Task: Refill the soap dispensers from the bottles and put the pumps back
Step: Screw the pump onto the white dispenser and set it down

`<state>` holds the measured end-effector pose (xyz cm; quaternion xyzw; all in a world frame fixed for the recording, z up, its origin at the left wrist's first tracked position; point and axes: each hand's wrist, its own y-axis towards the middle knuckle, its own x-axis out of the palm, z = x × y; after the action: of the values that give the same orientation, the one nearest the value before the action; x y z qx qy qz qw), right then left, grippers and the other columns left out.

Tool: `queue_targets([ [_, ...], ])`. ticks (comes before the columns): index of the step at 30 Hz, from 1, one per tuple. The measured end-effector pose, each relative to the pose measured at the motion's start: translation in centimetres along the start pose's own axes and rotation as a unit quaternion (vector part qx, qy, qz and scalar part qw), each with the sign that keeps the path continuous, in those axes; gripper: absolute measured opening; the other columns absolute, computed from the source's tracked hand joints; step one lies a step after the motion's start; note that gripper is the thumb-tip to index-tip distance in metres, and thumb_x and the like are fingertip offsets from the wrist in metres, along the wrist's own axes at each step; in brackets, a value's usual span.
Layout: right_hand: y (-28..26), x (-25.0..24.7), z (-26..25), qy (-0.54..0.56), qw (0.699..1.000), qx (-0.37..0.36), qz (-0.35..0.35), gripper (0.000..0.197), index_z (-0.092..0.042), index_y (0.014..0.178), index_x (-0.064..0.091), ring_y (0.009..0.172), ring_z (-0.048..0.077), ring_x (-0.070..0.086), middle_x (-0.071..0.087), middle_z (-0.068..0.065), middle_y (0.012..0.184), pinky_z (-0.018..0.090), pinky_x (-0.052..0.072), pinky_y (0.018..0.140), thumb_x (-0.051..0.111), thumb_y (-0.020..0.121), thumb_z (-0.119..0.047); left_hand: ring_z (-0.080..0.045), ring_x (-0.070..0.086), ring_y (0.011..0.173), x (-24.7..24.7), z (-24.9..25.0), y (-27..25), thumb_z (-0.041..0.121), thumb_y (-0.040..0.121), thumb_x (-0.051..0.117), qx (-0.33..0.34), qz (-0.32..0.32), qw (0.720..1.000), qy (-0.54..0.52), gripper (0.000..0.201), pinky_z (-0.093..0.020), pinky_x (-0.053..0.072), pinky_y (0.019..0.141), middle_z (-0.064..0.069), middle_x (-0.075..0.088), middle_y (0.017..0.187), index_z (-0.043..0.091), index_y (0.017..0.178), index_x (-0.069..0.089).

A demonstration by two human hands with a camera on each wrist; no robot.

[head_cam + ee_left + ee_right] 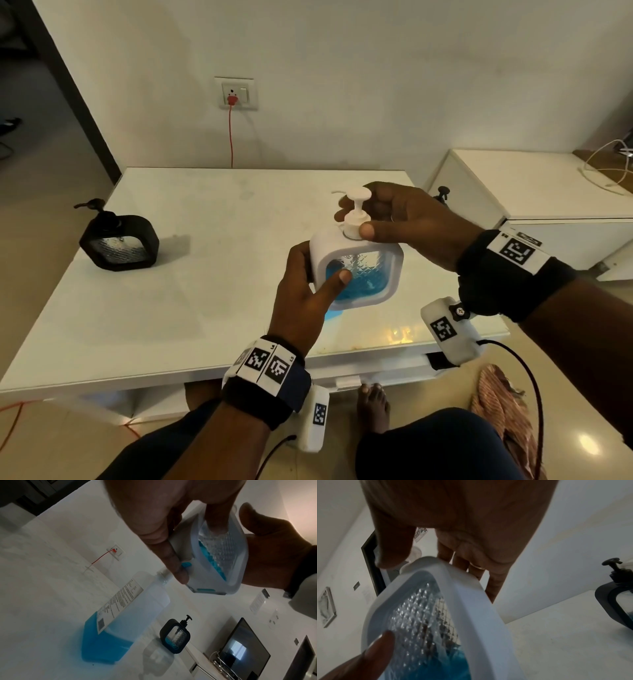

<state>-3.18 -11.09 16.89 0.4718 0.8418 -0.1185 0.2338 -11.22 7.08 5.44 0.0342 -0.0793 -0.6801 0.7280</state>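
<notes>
Mid-frame above the bench (171, 308), the left hand (301, 301) grips the white dispenser (356, 270); the right hand (407, 226) pinches its pump (356, 216). Rigid, probably slippery: hold the frame sides.

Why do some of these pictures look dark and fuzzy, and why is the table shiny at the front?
Head view: bright and sharp; a lamp glints yellow on the table edge. Left wrist view: dim, tilted; the left hand up close is a soft blur. Right wrist view: the right hand and white dispenser are smeared.
</notes>
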Motion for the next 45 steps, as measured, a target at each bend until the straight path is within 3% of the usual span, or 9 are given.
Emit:
queue_targets([
  [3, -0.3, -0.1, -0.7, -0.032, 0.999, -0.007, -0.021, 0.043, -0.010, 0.130, 0.066, 0.120, 0.014, 0.063, 0.070, -0.001, 0.128, 0.022, 0.050, 0.102, 0.067, 0.090, -0.025, 0.000, 0.065, 0.109, -0.1, 0.1, 0.1, 0.048, 0.079, 0.070, -0.002, 0.003, 1.000, 0.001, 0.054, -0.024, 0.060, 0.084, 0.016, 0.063, 0.118, 0.033, 0.127, 0.050],
  [7, -0.3, 0.5, -0.8, -0.108, 0.992, -0.022, 0.058, 0.037, -0.010, 0.116, 0.075, 0.108, 0.011, 0.068, 0.074, -0.004, 0.115, 0.033, 0.054, 0.100, 0.079, 0.083, -0.026, 0.004, 0.064, 0.109, 0.6, -0.1, -0.4, 0.047, 0.088, 0.078, -0.001, 0.027, 1.000, 0.006, 0.052, -0.016, 0.056, 0.080, 0.022, 0.064, 0.114, 0.032, 0.128, 0.048],
  [10, -0.3, 1.0, -0.7, -0.083, 0.992, -0.028, 0.095, 0.027, -0.014, 0.094, 0.072, 0.092, 0.002, 0.068, 0.073, -0.017, 0.092, 0.023, 0.054, 0.084, 0.085, 0.075, -0.029, 0.006, 0.064, 0.109, 0.9, 0.1, -0.5, 0.046, 0.087, 0.077, 0.011, 0.045, 0.999, 0.010, 0.052, -0.013, 0.056, 0.078, 0.021, 0.064, 0.114, 0.032, 0.127, 0.047],
  [16, -0.9, -0.1, -1.3, -0.020, 0.998, -0.041, -0.036, 0.041, -0.008, 0.133, 0.063, 0.121, 0.009, 0.063, 0.068, -0.003, 0.131, 0.022, 0.051, 0.101, 0.066, 0.092, -0.015, 0.007, 0.064, 0.109, 0.5, 0.7, 0.0, 0.042, 0.081, 0.073, 0.015, 0.005, 1.000, 0.007, 0.049, -0.014, 0.056, 0.078, 0.016, 0.062, 0.120, 0.033, 0.122, 0.048],
  [22, -0.7, -0.3, -1.5, -0.052, 0.997, -0.051, -0.011, 0.042, -0.020, 0.118, 0.073, 0.116, 0.008, 0.066, 0.074, -0.006, 0.119, 0.021, 0.049, 0.103, 0.073, 0.079, -0.034, 0.006, 0.064, 0.110, 1.1, 0.1, -0.4, 0.047, 0.080, 0.072, 0.016, 0.022, 0.999, 0.018, 0.051, -0.014, 0.057, 0.078, 0.017, 0.061, 0.122, 0.035, 0.123, 0.047],
  [27, -0.5, 0.4, -1.3, -0.077, 0.995, -0.067, 0.015, 0.031, -0.028, 0.112, 0.072, 0.112, 0.000, 0.065, 0.073, -0.016, 0.114, 0.012, 0.046, 0.100, 0.077, 0.081, -0.029, 0.009, 0.061, 0.109, 1.7, 0.0, -0.6, 0.051, 0.077, 0.069, 0.018, 0.052, 0.998, 0.040, 0.054, -0.012, 0.056, 0.076, 0.017, 0.058, 0.122, 0.035, 0.123, 0.044],
  [34, -0.4, 0.5, -1.3, -0.144, 0.983, -0.073, 0.088, 0.031, -0.020, 0.113, 0.079, 0.107, -0.003, 0.065, 0.075, -0.013, 0.112, 0.006, 0.044, 0.093, 0.080, 0.083, -0.031, 0.015, 0.060, 0.107, 2.3, 0.3, -0.6, 0.051, 0.077, 0.066, 0.027, 0.062, 0.996, 0.054, 0.061, -0.008, 0.054, 0.073, 0.020, 0.056, 0.119, 0.030, 0.129, 0.042],
  [42, -2.9, -3.2, 0.1, -0.151, 0.988, -0.004, -0.014, 0.066, -0.026, 0.136, 0.060, 0.122, -0.005, 0.056, 0.062, -0.018, 0.131, 0.021, 0.052, 0.098, 0.078, 0.075, -0.046, 0.006, 0.062, 0.113, 3.8, 0.2, -0.9, 0.047, 0.080, 0.069, 0.012, -0.015, 1.000, 0.025, 0.056, -0.015, 0.057, 0.077, 0.012, 0.059, 0.126, 0.030, 0.127, 0.045],
  [45, -4.9, -4.6, 1.3, -0.236, 0.970, 0.038, -0.036, 0.063, -0.038, 0.133, 0.051, 0.109, -0.020, 0.050, 0.056, -0.021, 0.130, 0.010, 0.051, 0.087, 0.080, 0.077, -0.045, 0.005, 0.062, 0.115, 5.1, -0.1, -1.0, 0.042, 0.082, 0.069, 0.001, -0.035, 0.999, 0.014, 0.051, -0.017, 0.058, 0.079, 0.010, 0.060, 0.128, 0.031, 0.125, 0.045],
])
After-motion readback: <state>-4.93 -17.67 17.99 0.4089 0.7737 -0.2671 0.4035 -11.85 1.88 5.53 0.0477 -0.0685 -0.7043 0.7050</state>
